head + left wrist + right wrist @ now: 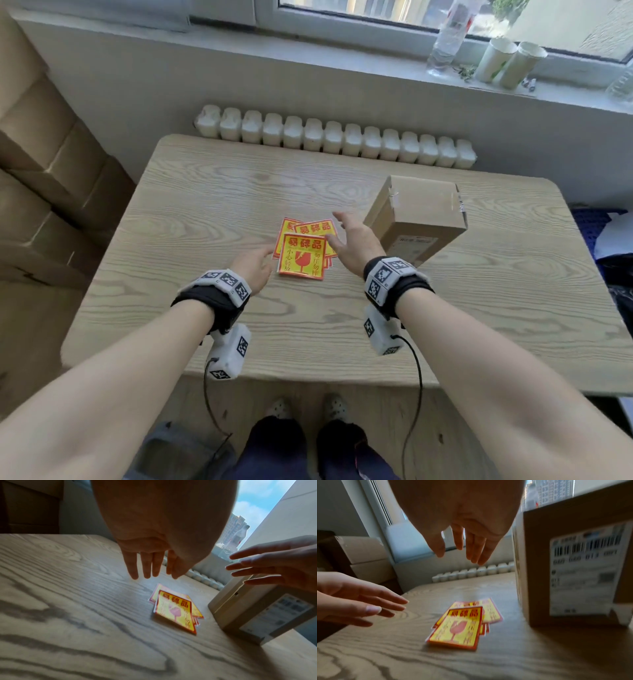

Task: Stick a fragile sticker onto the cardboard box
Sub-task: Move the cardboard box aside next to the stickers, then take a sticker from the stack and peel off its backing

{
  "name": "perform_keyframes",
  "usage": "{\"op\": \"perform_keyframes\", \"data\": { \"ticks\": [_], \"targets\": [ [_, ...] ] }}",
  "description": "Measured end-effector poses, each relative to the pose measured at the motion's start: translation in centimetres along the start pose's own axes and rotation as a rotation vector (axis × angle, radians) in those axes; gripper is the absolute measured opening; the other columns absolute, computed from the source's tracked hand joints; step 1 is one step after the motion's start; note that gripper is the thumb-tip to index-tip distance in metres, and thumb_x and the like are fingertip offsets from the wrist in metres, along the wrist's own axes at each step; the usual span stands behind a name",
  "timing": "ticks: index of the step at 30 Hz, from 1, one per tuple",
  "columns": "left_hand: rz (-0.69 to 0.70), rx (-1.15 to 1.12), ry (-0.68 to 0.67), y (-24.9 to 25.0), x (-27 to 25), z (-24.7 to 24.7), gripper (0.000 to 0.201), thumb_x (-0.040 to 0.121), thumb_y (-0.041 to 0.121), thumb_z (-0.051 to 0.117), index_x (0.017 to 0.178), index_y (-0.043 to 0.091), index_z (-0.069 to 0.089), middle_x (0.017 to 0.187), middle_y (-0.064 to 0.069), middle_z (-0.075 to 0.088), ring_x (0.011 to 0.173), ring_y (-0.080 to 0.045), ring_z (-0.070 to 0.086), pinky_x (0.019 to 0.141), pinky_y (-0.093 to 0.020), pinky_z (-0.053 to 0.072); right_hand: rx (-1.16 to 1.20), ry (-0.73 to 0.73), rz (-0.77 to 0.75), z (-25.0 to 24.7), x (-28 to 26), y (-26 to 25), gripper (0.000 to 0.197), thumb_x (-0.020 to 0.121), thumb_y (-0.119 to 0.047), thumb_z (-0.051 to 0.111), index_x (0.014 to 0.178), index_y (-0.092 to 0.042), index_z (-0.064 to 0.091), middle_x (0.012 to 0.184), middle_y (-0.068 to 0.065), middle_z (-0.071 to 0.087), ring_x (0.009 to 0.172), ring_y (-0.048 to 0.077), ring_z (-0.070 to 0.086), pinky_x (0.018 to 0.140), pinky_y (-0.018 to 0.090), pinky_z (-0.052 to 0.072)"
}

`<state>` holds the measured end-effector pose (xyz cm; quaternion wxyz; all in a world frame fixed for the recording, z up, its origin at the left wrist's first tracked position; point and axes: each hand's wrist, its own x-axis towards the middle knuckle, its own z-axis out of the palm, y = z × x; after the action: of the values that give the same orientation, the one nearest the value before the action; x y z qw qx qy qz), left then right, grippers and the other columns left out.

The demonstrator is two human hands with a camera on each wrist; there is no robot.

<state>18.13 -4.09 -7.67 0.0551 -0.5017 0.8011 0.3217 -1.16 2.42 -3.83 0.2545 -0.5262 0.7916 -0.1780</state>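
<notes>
Both bare forearms reaching over pale wood-grain table (205,212), marker-tagged wristbands on each. Left hand (251,269) hovering just left of loose stack of yellow-and-red square fragile stickers (303,255), fingers straight, holding nothing. Right hand (356,240) above stack's right edge, fingers spread, empty too. Top sticker printed 易碎品 over red broken-glass symbol. Brown cardboard box (419,214) standing just right of stack, white barcode label on near face, print blurred.
</notes>
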Motion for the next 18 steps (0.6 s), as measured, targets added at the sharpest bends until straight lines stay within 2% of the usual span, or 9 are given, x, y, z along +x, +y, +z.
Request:
{"op": "perform_keyframes", "data": {
  "ticks": [3,6,11,14,18],
  "targets": [
    [0.010,0.017,-0.043,-2.1,1.0,1.6,0.048,0.093,0.012,0.041,0.141,0.011,0.036,0.147,-0.012,0.043,0.134,-0.027,0.041,0.107,-0.029,0.030,-0.035,-0.058,0.053,3.2,0.9,1.1,0.053,0.092,-0.028,0.050,0.140,-0.015,0.034,0.143,0.010,0.046,0.130,0.027,0.045,0.107,0.040,0.036],
    [0.053,0.078,-0.067,-3.4,2.1,3.0,0.047,0.094,0.013,0.039,0.141,0.010,0.035,0.151,-0.010,0.037,0.137,-0.024,0.036,0.111,-0.031,0.027,-0.007,-0.093,0.110,5.6,2.0,2.2,0.054,0.091,-0.025,0.052,0.140,-0.011,0.035,0.143,0.012,0.046,0.131,0.027,0.042,0.107,0.035,0.033],
    [0.203,0.161,-0.054,-4.5,3.4,5.3,0.049,0.093,0.018,0.040,0.142,0.012,0.035,0.152,-0.012,0.033,0.139,-0.026,0.035,0.112,-0.040,0.032,0.026,-0.106,0.188,8.4,3.5,3.5,0.056,0.088,-0.020,0.057,0.138,-0.008,0.036,0.144,0.013,0.044,0.133,0.027,0.041,0.110,0.037,0.033],
    [0.247,0.260,-0.095,-4.6,3.9,6.4,0.052,0.095,0.023,0.035,0.146,0.016,0.027,0.157,-0.006,0.023,0.145,-0.020,0.022,0.117,-0.038,0.023,0.047,-0.092,0.236,9.2,4.2,4.3,0.062,0.086,-0.018,0.060,0.141,-0.008,0.032,0.146,0.011,0.042,0.134,0.025,0.039,0.111,0.035,0.031],
    [0.204,0.320,-0.181,-4.5,4.1,7.2,0.053,0.096,0.026,0.031,0.147,0.021,0.019,0.160,0.003,0.012,0.147,-0.016,0.010,0.120,-0.037,0.013,0.095,-0.103,0.277,9.9,5.1,5.0,0.066,0.084,-0.017,0.063,0.141,-0.012,0.031,0.143,0.010,0.045,0.131,0.026,0.044,0.108,0.040,0.036]
  ]
}}
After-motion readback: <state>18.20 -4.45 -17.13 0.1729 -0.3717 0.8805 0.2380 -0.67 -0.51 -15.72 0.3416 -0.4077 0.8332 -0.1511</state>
